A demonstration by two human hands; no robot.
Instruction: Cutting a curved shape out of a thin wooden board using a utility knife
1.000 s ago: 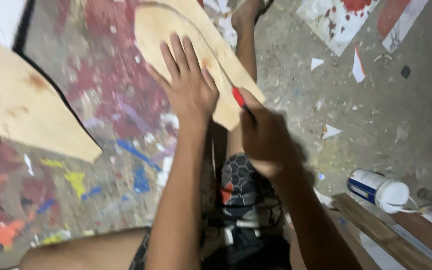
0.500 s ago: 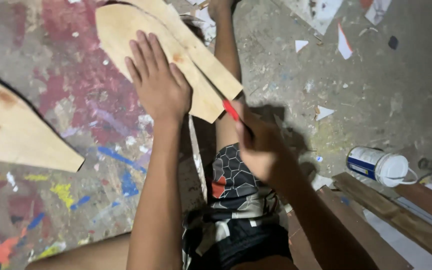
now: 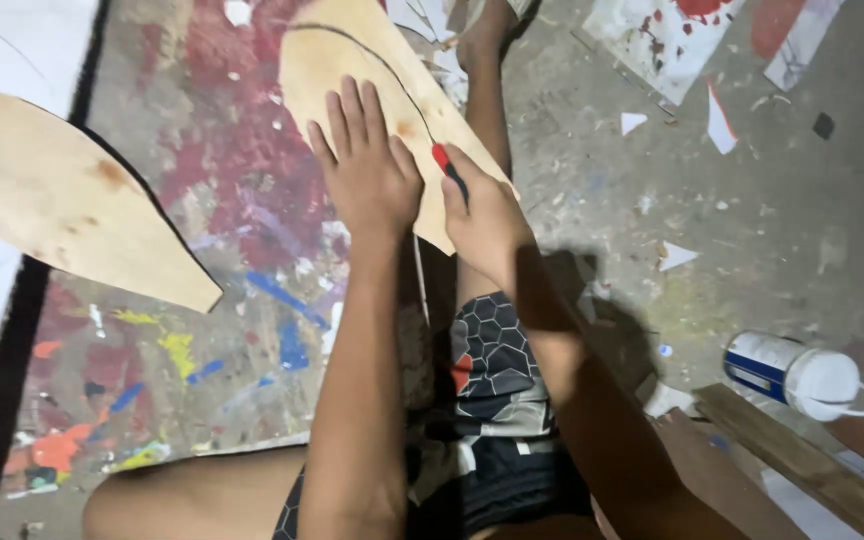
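A tan plywood cut-out (image 3: 337, 60) with a curved black line drawn on it lies on a paint-splattered board (image 3: 222, 230). My left hand (image 3: 364, 170) presses flat on this cut-out, fingers spread. Beside it, my right hand (image 3: 482, 215) grips a red and black marker (image 3: 449, 170), its tip on the cut-out at the drawn line. My leg runs under the cut-out toward the top of the view.
A second leaf-shaped plywood piece (image 3: 62, 200) lies at the left. A white and blue bottle (image 3: 797, 372) lies on the concrete floor at the right, beside wooden planks (image 3: 802, 460). Paper scraps (image 3: 672, 255) dot the floor.
My right hand with the marker has moved up onto the cut-out, beside my left hand. The view has shifted, so the cut-out sits more to the centre.
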